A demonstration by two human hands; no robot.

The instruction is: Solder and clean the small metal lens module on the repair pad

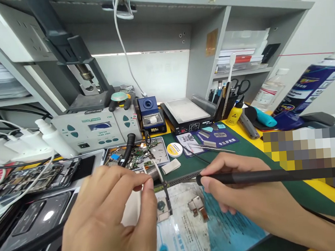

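Soldering iron, slim black handle (260, 176), pinched in my right hand (246, 190), tip aimed left at small green circuit board strip (159, 187) clamped mid-bench. My left hand (111, 217) closed, thumb and forefinger pinching thin white solder wire (158, 171) just above same board. Hands near each other, not touching. Loose metal shield pieces (197, 207) lie on printed paper sheet (192, 231) below. Grey rework station (96, 128) behind, well apart.
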